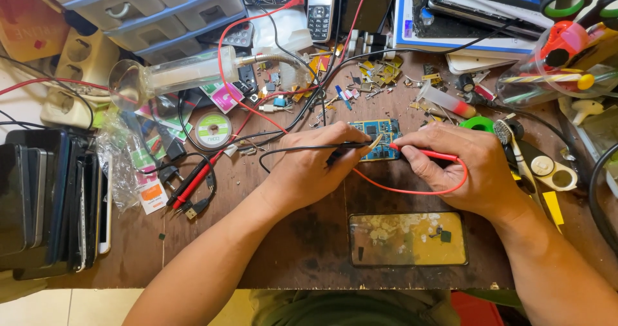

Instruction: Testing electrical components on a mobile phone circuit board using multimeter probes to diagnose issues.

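Left hand pinches black probe. Right hand pinches red probe. Both tips touch blue circuit board on surface.

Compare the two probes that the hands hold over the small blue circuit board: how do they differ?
The black probe is in the left hand; the red probe is in the right hand. The black probe points right, the red probe points left. The black wire runs off to the left, while the red wire loops under the right hand. Both tips meet at the blue circuit board.
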